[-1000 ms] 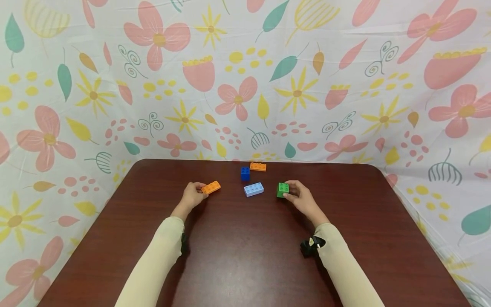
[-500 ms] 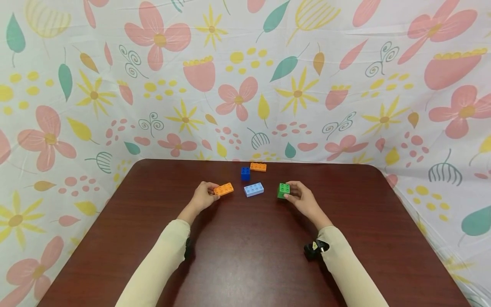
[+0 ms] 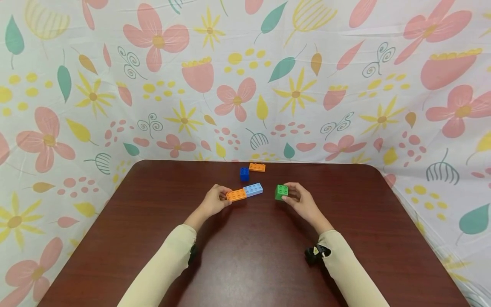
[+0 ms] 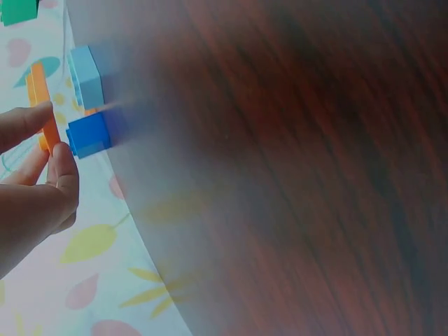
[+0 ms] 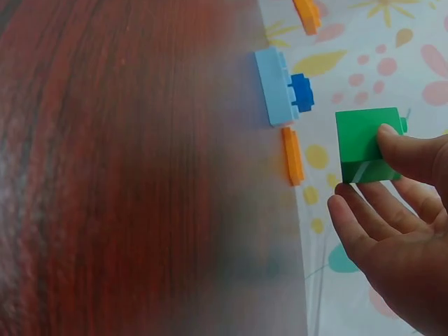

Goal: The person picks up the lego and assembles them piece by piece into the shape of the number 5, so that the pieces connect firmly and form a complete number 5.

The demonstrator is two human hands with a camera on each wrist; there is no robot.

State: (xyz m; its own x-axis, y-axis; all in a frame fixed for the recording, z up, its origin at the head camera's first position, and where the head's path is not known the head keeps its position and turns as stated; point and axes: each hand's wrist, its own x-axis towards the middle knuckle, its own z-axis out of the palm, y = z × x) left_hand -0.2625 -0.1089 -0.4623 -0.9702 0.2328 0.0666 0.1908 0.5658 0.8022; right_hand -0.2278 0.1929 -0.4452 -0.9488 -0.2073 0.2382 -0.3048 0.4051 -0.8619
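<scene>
Between thumb and fingers, my left hand (image 3: 212,202) pinches the near end of a thin orange building brick (image 3: 236,195). In the left wrist view this orange brick (image 4: 42,98) is raised off the table. Its far end meets the left end of a light blue brick (image 3: 253,189) in the head view. My right hand (image 3: 305,206) grips a square green brick (image 3: 281,192) to the right of the light blue one. The thumb lies on one side of the green brick (image 5: 364,136) in the right wrist view, with the fingers below it.
A small dark blue brick (image 3: 244,174) stands behind the light blue one. Beside it, near the table's back edge, lies another thin orange brick (image 3: 257,167). The dark brown table (image 3: 245,256) ends at a flower-patterned cloth (image 3: 238,98).
My left hand has carried the orange brick rightward, up to the light blue brick's left end. My right hand with the green brick has hardly moved.
</scene>
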